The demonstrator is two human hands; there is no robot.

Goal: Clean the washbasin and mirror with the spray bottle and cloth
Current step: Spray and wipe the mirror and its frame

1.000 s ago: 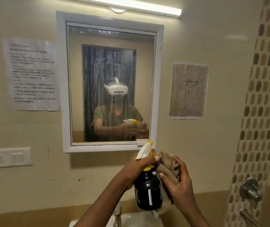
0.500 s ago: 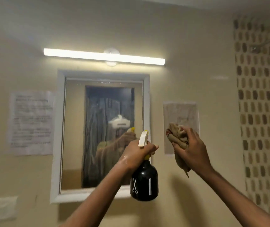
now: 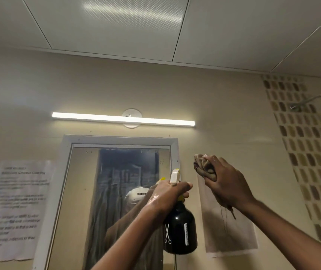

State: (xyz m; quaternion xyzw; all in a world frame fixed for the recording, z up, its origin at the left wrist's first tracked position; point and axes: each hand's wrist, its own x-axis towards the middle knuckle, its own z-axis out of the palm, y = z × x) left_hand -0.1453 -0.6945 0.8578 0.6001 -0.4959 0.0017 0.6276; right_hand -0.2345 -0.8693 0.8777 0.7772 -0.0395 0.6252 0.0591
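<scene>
Left hand (image 3: 168, 193) gripping black bottle (image 3: 180, 230) neck, raised before mirror (image 3: 117, 191); white scissors icon and scale on bottle. Right hand (image 3: 226, 184) clenched around cloth (image 3: 202, 166). Notice (image 3: 13, 209) text blurred

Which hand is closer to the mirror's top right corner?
Right. The right hand, bunching the cloth, sits just right of the mirror frame's corner. The left hand, gripping the spray bottle, is lower, in front of the glass.
</scene>
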